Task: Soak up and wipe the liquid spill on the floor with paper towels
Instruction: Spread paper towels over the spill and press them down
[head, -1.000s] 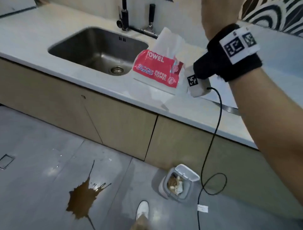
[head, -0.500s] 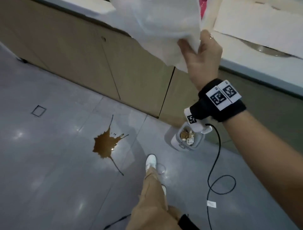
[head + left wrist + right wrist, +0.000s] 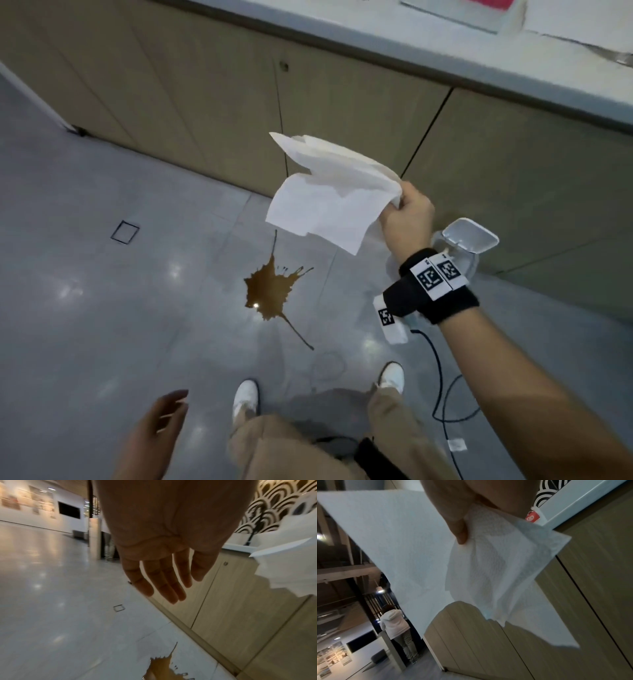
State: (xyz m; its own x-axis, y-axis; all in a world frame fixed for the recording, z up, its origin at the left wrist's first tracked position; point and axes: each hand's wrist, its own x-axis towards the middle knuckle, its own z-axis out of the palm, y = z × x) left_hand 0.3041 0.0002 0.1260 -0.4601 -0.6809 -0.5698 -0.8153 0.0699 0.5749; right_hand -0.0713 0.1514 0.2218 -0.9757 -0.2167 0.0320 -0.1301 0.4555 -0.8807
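A brown liquid spill (image 3: 270, 291) with thin splash streaks lies on the grey floor tiles, just ahead of my feet; its upper edge shows in the left wrist view as the spill (image 3: 161, 668). My right hand (image 3: 406, 212) pinches a bunch of white paper towels (image 3: 329, 202) in the air, above and to the right of the spill. In the right wrist view my thumb presses the paper towels (image 3: 481, 563). My left hand (image 3: 161, 431) hangs low at the left with fingers (image 3: 164, 585) straight and nothing in it.
Wooden cabinet doors (image 3: 342, 113) under a grey countertop (image 3: 445, 44) run behind the spill. A small white bin (image 3: 469, 240) with its lid up stands on the floor beside my right wrist. A black cable (image 3: 442, 387) loops over the floor at the right. My white shoes (image 3: 245, 397) stand near the spill.
My right hand has pulled the paper towels off the countertop pack and come down toward the floor. My view has tilted down to the spill, and my left hand has come into view.
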